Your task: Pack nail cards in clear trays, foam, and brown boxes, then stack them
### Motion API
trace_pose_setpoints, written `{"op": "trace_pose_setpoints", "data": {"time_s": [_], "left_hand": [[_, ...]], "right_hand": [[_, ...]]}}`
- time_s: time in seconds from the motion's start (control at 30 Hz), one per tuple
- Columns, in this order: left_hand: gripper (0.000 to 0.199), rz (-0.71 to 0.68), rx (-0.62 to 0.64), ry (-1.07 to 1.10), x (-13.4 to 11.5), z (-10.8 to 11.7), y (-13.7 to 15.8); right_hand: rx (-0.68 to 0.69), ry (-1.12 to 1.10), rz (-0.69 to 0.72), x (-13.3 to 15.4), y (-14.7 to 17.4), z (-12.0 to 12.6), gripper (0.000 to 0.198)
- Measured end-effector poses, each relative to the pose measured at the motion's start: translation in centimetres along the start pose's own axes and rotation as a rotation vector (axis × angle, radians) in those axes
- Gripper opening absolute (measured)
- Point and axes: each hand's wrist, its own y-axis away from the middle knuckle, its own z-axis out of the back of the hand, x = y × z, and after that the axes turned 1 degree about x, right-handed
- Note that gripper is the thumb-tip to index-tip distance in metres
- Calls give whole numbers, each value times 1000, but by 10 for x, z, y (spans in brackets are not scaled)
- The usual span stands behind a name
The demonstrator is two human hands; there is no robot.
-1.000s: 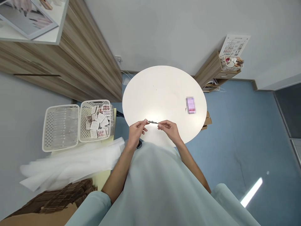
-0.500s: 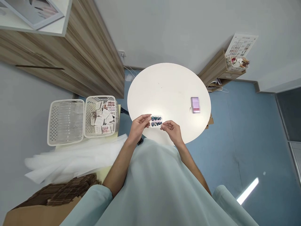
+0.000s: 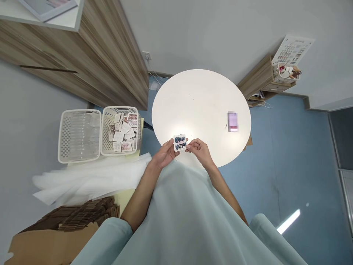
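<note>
A small white card of press-on nails (image 3: pixel 180 142) is held above the near edge of the round white table (image 3: pixel 198 95). Two rows of dark, shiny blue-green nails face up on it. My left hand (image 3: pixel 165 152) grips the card from its left side, with the thumb at the edge and fingers underneath. The fingertips of my right hand (image 3: pixel 199 149) pinch the card's lower right corner. Both hands are closed on the card.
On the left, one white basket (image 3: pixel 103 151) holds several nail cards, and another basket (image 3: pixel 59 147) holds clear plastic pieces. White foam sheets (image 3: pixel 88 184) and folded brown cardboard (image 3: pixel 88 213) lie nearer. A purple pack (image 3: pixel 232 120) rests on the table's right side.
The card has tilted and shifted slightly left. My left hand has moved from the card's upper left edge to support it from below; my right hand stays at its right corner.
</note>
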Motion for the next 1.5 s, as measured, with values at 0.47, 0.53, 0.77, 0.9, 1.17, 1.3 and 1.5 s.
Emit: {"op": "trace_pose_setpoints", "data": {"time_s": [0.47,0.53,0.77,0.9,1.17,1.3,1.5], "left_hand": [[62,-246,-395,-317,12,-12,7],[60,-281,-415,-329,12,-13,10],[51,-346,-446,-337,5,-8,23],[49,-269,-357,-261,4,-6,27],[62,-103,13,-50,3,-9,28],[62,-128,59,-59,5,-16,28],[72,-203,-164,-211,8,-22,25]], "right_hand": [[-66,699,388,3,12,-27,20],[-92,700,392,1,12,-25,19],[-73,265,62,3,4,5,22],[7,121,-12,0,2,16,27],[161,13,-23,3,7,10,34],[210,4,-35,2,6,6,36],[53,95,-28,3,8,3,33]]}}
